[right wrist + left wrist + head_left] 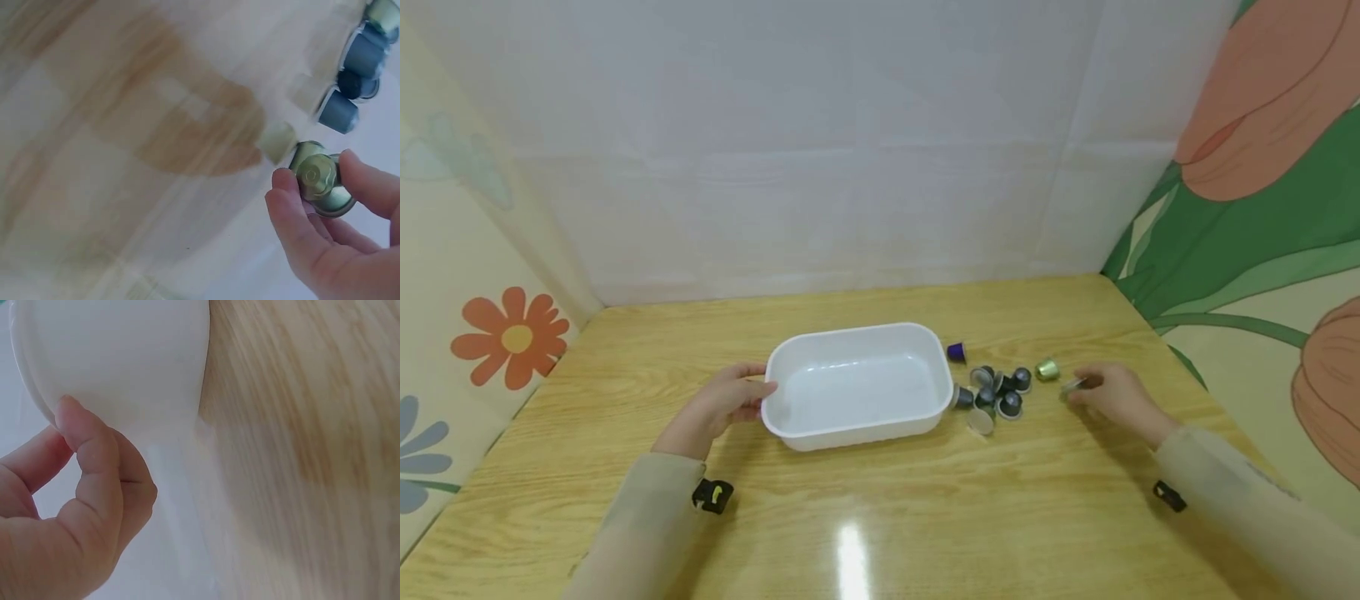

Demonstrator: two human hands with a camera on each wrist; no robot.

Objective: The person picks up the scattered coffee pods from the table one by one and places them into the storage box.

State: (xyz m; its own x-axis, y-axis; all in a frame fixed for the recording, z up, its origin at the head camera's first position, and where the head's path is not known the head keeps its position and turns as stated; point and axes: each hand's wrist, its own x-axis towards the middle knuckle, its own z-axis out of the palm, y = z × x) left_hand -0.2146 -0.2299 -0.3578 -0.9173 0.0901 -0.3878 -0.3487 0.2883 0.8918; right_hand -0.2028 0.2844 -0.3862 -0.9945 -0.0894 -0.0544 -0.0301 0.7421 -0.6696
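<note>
My left hand [718, 404] grips the left end of a white rectangular tub [857, 440], thumb over the rim and fingers outside. The left wrist view shows the thumb and fingers pinching the tub's rim [32, 394]. On the right, my right hand [1120, 402] pinches a green coffee capsule [317, 176] between thumb and fingers. Just left of that hand, another green capsule [1047, 370] lies on its side. Farther left, by the tub's right end, is a cluster of dark grey capsules [1011, 405], some upright and some tipped over.
A purple capsule [956, 352] lies by the tub's back right corner. The wooden table [970, 517] reaches back to a white cloth [820, 192]. Flower-patterned panels [1247, 250] stand at both sides.
</note>
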